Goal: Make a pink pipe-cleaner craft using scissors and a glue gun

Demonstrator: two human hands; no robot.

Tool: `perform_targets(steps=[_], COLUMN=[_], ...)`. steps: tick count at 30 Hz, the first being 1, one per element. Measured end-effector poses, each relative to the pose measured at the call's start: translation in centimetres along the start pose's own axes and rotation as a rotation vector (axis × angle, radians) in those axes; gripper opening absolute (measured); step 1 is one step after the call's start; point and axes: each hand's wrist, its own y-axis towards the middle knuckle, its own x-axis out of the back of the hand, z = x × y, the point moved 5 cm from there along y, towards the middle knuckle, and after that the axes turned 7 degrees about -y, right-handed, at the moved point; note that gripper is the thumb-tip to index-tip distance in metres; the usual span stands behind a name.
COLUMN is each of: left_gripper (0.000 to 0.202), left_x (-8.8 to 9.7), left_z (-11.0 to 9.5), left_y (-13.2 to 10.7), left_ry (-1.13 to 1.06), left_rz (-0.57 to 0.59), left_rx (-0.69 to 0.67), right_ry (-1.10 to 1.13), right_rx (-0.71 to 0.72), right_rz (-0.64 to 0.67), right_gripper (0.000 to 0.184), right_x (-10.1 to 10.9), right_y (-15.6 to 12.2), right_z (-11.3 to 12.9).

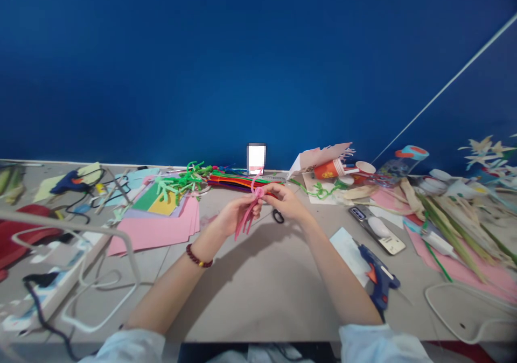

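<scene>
Between my two hands, above the middle of the table, is a bunch of pink pipe cleaners (243, 224) with a small twisted knot at its top. My left hand (237, 213), a beaded bracelet on its wrist, is closed around the bunch just below the knot. From the other side, my right hand (285, 200) pinches at the knot with its fingertips. One pink strand curls up above the fingers. Behind the hands lies a pile of coloured pipe cleaners (232, 180). The black handle of a pair of scissors (278, 216) shows under my right hand.
A bright-screened phone (257, 156) stands against the blue wall. Pink paper sheets (155, 231) and green pipe-cleaner pieces (177, 184) lie left, beside a power strip (60, 282). On the right are a glue gun (378, 277), another phone (377, 229), red paper cups (329, 169) and dried leaves (456, 228).
</scene>
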Motion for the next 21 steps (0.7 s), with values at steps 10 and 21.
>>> perform_targets(steps=[10,21], left_gripper=[0.024,0.023], left_x=[1.1,2.7], left_z=[-0.1,-0.5], left_y=[0.5,0.6], left_ry=[0.202,0.322], left_rz=[-0.139,-0.323], left_rx=[-0.192,-0.359], right_ry=[0.129,-0.235], right_rx=[-0.073,0.015], right_rz=[0.009,-0.169], right_gripper=[0.021,0.013], right_x=[-0.5,0.0], right_y=[0.0,0.2], right_z=[-0.5,-1.0])
